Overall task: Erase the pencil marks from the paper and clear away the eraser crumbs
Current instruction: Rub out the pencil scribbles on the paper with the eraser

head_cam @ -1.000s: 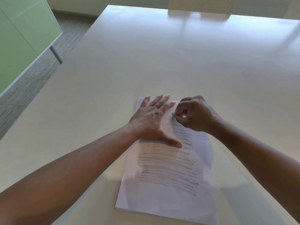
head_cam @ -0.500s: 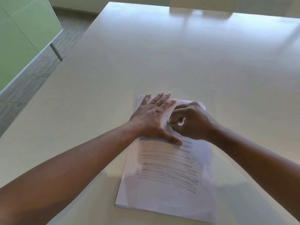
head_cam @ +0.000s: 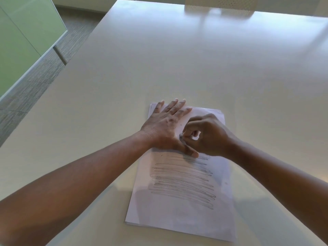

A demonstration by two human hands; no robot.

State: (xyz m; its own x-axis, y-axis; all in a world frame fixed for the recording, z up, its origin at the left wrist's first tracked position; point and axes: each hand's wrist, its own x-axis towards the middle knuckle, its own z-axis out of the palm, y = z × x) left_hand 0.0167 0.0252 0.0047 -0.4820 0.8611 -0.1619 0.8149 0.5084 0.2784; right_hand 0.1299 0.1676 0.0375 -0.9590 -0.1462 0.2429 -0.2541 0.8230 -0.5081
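Observation:
A thin stack of white paper (head_cam: pixel 181 213) lies on the table near me, its middle covered with grey pencil scribble lines (head_cam: pixel 182 181). My left hand (head_cam: pixel 165 125) lies flat on the upper left part of the sheet, fingers spread and thumb stretched toward the lines. My right hand (head_cam: pixel 207 137) is curled just to its right, pinching a small white eraser (head_cam: pixel 184 136) whose tip touches the paper beside my left thumb. A few tiny dark crumbs (head_cam: pixel 180 124) lie on the sheet near my hands. The top of the page shows no marks.
The paper sits on a large pale table (head_cam: pixel 177 59). A perforated chair back (head_cam: pixel 220 4) stands at the far edge. A green glass partition (head_cam: pixel 21 38) and grey carpet (head_cam: pixel 40 71) are to the left, beyond the table's left edge.
My right hand with the eraser has slid down and to the left, closer to my left thumb. My left hand has stayed flat on the sheet.

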